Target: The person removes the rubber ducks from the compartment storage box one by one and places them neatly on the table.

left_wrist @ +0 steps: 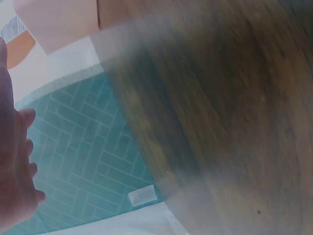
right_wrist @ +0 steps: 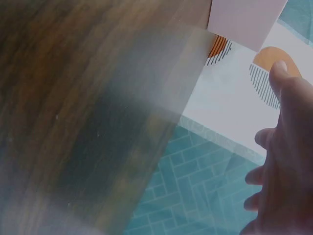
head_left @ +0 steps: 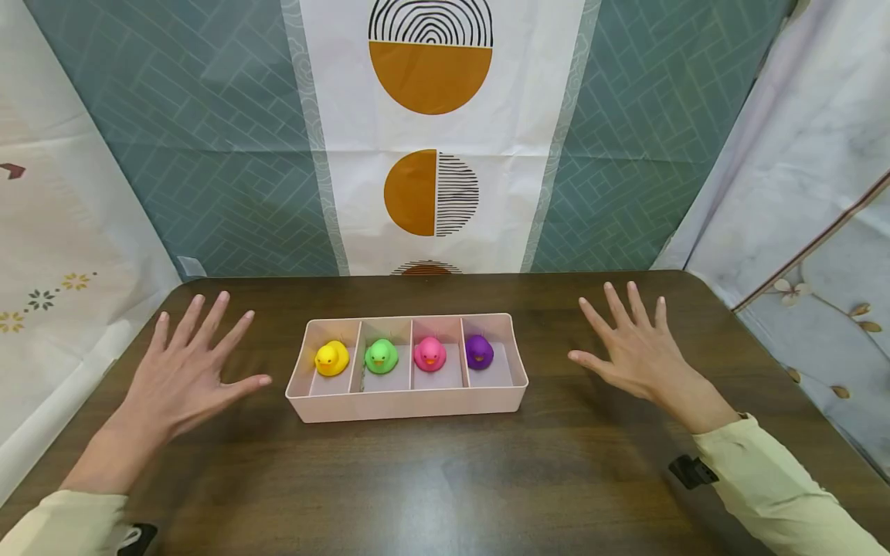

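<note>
Pale sleeves (head_left: 772, 475), splayed hands (head_left: 184, 378) (head_left: 636, 351) well apart; between them a tray (head_left: 410, 405), dividers (head_left: 464, 351) separating four ducks (head_left: 381, 357).

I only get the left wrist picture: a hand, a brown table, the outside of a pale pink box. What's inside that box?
Observer: A yellow duck, a green duck, a pink duck and a purple duck, in a row.
Visitor: Is the other hand holding something?
Observer: No, the right hand is empty, its fingers spread.
Visitor: Which duck is nearest to it?
Observer: The purple one, at that end of the box.
</note>
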`<state>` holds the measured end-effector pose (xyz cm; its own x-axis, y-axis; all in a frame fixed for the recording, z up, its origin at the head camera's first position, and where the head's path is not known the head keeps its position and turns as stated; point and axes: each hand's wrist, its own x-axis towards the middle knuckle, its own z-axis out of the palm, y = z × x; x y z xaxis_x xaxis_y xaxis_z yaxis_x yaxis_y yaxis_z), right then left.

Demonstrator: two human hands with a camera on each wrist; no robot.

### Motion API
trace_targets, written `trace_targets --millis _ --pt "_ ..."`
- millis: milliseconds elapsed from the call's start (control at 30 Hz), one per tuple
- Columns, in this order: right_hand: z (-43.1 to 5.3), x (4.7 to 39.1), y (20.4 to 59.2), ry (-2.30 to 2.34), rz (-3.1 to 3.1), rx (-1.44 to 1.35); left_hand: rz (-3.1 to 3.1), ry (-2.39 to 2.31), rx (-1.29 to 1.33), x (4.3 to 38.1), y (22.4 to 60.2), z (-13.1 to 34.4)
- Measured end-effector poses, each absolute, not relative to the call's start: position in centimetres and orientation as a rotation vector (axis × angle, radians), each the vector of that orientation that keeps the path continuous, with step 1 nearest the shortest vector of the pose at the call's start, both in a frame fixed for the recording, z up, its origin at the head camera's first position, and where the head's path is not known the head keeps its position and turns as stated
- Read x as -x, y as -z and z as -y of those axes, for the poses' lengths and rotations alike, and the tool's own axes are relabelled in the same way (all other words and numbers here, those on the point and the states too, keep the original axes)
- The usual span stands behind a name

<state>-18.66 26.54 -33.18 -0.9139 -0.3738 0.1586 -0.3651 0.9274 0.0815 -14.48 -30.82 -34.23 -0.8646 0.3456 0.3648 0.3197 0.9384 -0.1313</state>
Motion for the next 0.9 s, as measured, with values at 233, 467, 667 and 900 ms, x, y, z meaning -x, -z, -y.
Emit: trace_targets --millis 233,467,667,900 --pt "-26.2 18.7 32.9 0.004 2.943 -0.619 2.718 -0.063 0.51 14.1 33.7 29.3" --pt "-25.6 18.9 33.0 -0.038 2.958 -0.684 2.771 0.03 0.512 13.6 33.3 27.4" --pt "-24.5 19.0 32.9 -0.142 2.977 -0.727 2.843 0.088 0.45 13.4 33.3 26.0" --pt "-22.8 19.1 32.6 -0.247 2.897 -0.837 2.999 0.38 0.431 13.7 33.5 25.0"
